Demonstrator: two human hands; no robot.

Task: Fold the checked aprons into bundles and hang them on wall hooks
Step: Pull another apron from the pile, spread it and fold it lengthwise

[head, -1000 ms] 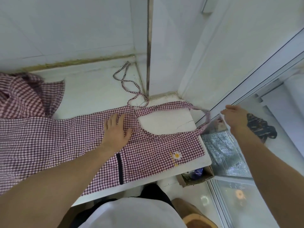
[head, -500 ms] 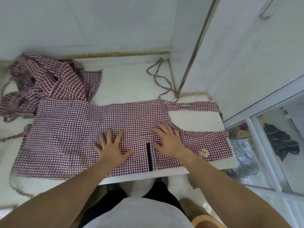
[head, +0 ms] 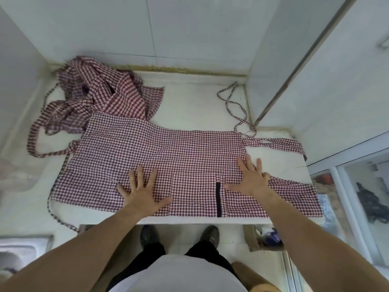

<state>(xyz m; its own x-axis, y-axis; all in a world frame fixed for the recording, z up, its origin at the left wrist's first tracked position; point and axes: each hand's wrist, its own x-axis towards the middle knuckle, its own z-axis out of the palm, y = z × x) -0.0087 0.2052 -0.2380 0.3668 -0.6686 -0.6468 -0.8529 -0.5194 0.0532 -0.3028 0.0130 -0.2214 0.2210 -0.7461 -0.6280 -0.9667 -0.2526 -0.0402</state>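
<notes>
Lying flat: checked apron [head: 168, 157], spread lengthwise across white worktop [head: 189, 102], bib end toward the right, near edge along the worktop's front edge.
Pocket: patch at lower middle with dark vertical strip [head: 218, 199] beside it.
Neck strap [head: 280, 143]: looped at the right end, resting on the worktop near the corner.
Tie string [head: 233, 106]: thin, snaking away from the apron's far right corner toward the back wall.
Left hand [head: 145, 194]: flat, fingers spread and straight, pressing the fabric just left of the pocket.
Right hand [head: 250, 180]: flat too, fingers splayed, pressing the fabric right of the dark strip.
Second apron [head: 101, 95]: crumpled heap at back left, touching the flat apron's far left corner, strap trailing left.
Below: dark shoes [head: 147, 237] on the floor, cardboard box [head: 252, 239] under the worktop's right end.
</notes>
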